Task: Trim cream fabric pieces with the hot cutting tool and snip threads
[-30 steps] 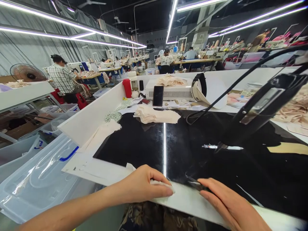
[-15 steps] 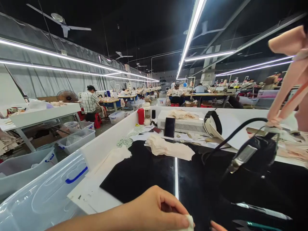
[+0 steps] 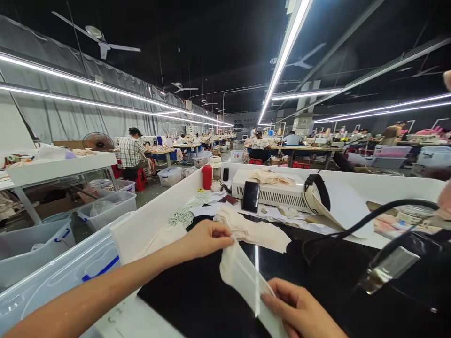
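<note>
A pale cream fabric piece (image 3: 241, 274) is stretched on a slant between my two hands over the black work surface (image 3: 190, 295). My left hand (image 3: 207, 239) pinches its upper end with thumb and fingers. Lower down and to the right, my right hand (image 3: 298, 303) grips the strip along its edge, with part of the fingers hidden behind the cloth. Just beyond my left hand lies a stack of cream fabric pieces (image 3: 257, 230). More pale cloth (image 3: 165, 237) rests behind my left forearm.
A phone (image 3: 250, 197) leans against a white vented box (image 3: 282, 195). Pale green cord (image 3: 181, 217) and a red container (image 3: 207, 177) are at the left. A black cable (image 3: 355, 225) and a dark device with a metal plate (image 3: 391, 272) occupy the right. People sit working beyond.
My left hand has moved forward and up, drawing the fabric piece into view. My right hand has come in from the bottom edge, now holding it. The dark device appears farther right.
</note>
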`<state>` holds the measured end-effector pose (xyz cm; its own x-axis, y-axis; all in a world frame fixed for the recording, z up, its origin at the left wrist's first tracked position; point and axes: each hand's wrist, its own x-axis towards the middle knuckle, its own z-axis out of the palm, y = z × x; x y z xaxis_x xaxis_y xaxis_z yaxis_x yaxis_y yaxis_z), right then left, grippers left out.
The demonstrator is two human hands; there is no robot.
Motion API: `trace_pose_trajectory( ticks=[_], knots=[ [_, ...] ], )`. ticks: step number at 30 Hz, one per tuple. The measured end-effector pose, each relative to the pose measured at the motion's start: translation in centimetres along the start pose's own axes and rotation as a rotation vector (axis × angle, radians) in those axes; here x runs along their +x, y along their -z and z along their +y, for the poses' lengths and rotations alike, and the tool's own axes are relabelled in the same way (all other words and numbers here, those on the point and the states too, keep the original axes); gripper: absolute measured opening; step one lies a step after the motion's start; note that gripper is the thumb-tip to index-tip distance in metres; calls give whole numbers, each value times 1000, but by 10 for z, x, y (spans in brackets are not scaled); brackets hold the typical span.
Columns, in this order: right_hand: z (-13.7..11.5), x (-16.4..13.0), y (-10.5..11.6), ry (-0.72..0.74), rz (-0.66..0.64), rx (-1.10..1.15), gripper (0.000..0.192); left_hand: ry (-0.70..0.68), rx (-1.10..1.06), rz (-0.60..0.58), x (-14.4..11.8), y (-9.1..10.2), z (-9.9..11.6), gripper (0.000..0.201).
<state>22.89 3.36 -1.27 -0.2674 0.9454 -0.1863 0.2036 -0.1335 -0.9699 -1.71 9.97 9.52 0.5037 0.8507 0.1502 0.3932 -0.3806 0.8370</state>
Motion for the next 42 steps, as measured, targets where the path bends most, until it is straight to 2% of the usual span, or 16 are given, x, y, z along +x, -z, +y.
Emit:
trace_pose_trajectory(
  ticks=[2, 4, 5, 8, 10, 13, 16, 18, 20, 23, 25, 28, 31, 36, 42],
  knots=[
    [-19, 16, 16, 63, 199, -60, 47, -43, 14, 46, 26, 14, 2, 24],
    [-37, 36, 31, 254, 491, -135, 43, -107, 19, 104, 53, 24, 3, 27],
    [-45, 48, 38, 318, 591, -160, 43, -146, 22, 137, 66, 28, 3, 28],
    [-54, 84, 61, 405, 785, -277, 38, -267, 56, 203, 97, 30, -10, 27],
    [-48, 105, 73, 442, 825, -392, 33, -301, 107, 202, 106, 25, -27, 23],
    [-26, 124, 84, 480, 695, -549, 27, -277, 201, 110, 102, 13, -58, 18],
    [-3, 128, 87, 507, 513, -658, 35, -220, 278, 11, 86, 9, -78, 21],
    [6, 125, 88, 535, 465, -701, 47, -169, 325, 24, 73, 18, -81, 30],
    [11, 120, 87, 577, 460, -787, 52, -92, 390, 73, 58, 36, -80, 32],
    [11, 110, 80, 665, 503, -929, 43, 70, 532, 136, 29, 68, -79, 27],
    [11, 101, 70, 706, 521, -927, 40, 195, 641, 163, 7, 84, -84, 22],
    [13, 89, 51, 715, 495, -857, 37, 375, 772, 182, -23, 92, -100, 21],
    [17, 77, 34, 683, 438, -789, 35, 483, 828, 185, -38, 88, -119, 27],
    [19, 56, 18, 586, 328, -736, 32, 512, 798, 233, -44, 82, -137, 29],
    [15, 39, 2, 481, 186, -701, 33, 426, 642, 335, -53, 83, -132, 27]
  ],
)
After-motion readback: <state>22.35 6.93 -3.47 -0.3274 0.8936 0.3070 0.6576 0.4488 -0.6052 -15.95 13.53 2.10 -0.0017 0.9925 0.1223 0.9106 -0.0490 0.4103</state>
